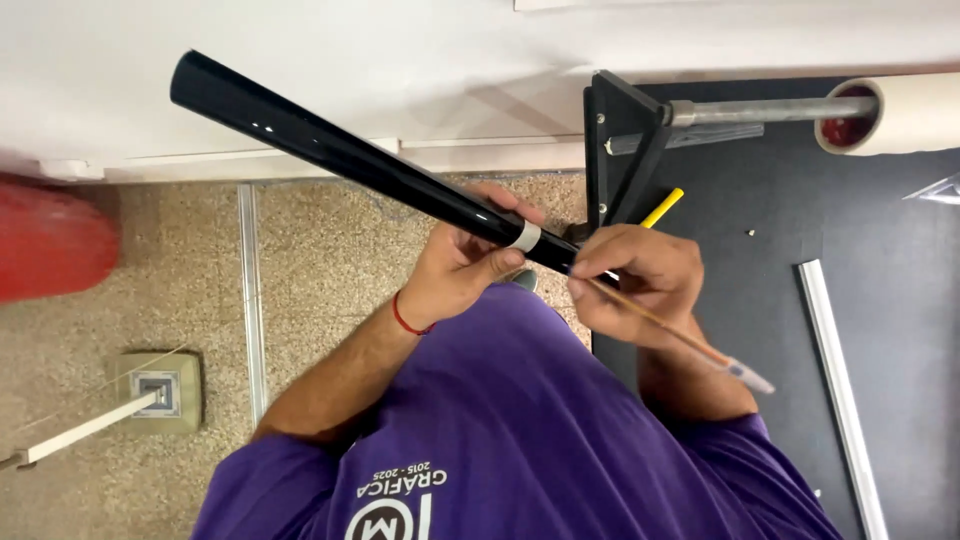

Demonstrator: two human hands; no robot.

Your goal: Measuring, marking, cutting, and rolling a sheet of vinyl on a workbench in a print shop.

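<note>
1. Over a speckled stone floor, a long glossy black rolled tube slants from upper left down to the middle.
2. The left hand, a red cord at its wrist, is clenched around the tube beside a pale tape band.
3. The right hand pinches a thin pen at the tube's end.
4. Further right lies a black surface with a yellow pencil.

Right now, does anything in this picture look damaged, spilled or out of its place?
Nothing looks damaged or spilled. The left hand grips a glossy black roll near its band of pale tape, and the right hand holds a thin pen against it. A yellow pencil lies on the dark table.
</note>
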